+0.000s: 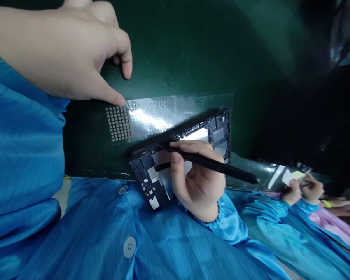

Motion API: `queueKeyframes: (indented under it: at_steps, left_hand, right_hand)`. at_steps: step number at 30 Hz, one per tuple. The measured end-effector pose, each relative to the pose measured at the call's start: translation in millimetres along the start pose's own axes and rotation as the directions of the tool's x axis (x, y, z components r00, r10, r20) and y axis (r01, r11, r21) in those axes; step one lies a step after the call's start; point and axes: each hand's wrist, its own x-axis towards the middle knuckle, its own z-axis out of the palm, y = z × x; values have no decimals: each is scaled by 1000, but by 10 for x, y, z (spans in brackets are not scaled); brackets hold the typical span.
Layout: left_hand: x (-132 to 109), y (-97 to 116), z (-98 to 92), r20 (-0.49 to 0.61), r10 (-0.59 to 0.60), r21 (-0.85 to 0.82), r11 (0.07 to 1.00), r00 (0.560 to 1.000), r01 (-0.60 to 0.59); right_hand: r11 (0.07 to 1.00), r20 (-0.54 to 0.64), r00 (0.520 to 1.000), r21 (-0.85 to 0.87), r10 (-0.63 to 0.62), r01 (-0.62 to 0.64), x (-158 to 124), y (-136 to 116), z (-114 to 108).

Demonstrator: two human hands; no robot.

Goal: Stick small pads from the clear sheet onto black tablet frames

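Black phone mid-frame (142, 171) lies at lower center of this head-cam shot, on a dark green mat (177, 50), its long side tilted up toward the right. Lots of metal plates and cutouts in it. The hands are apart. The right hand (198, 186) is down at the frame, pinching a black stylus (216, 165) with its tip resting on the inner edge of the frame. The left hand (64, 50) sits upper left, open, fingertips on the mat and thumb just at the edge of a clear film (154, 116) that has a grid of small dark squares (119, 123) at one end. Blue smock (26, 155) fills the left and bottom. Lower right, a co-worker's hands (301, 190) hold something small near a pale card (291, 175).
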Motion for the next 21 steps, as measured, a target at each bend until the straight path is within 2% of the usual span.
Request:
queueKeyframes:
  at_steps: [2, 4, 7, 9, 13, 18, 19, 21]
  left_hand:
    - [23, 25, -39, 46, -34, 31, 999, 998, 32]
    - [46, 37, -82, 92, -66, 63, 996, 994, 60]
    - [57, 25, -120, 124, -67, 88, 995, 990, 56]
    - [47, 21, -127, 133, -66, 93, 994, 989, 54]
    - [26, 62, -136, 146, -61, 84, 995, 987, 49]
    - [34, 42, -128, 123, -58, 73, 996, 991, 50]
    - [32, 20, -117, 109, -42, 59, 998, 993, 36]
    - [20, -34, -81, 66, 1, 23, 1000, 998, -2]
  right_hand:
    - [999, 101, 995, 46, 10, -15, 246, -34, -34]
    - [990, 244, 970, 131, 12, -45, 580, 15, 2]
    - [972, 446, 895, 223, -29, -80, 1051, 213, 163]
    - [960, 521, 853, 248, -17, -132, 1224, 340, 274]
    - [939, 549, 832, 236, 85, -251, 1262, 414, 369]
    - [936, 571, 819, 261, 45, -234, 1260, 428, 356]
    - [909, 558, 828, 321, 45, -265, 1247, 443, 326]
    - [811, 443, 890, 479, 106, -335, 1156, 464, 216]
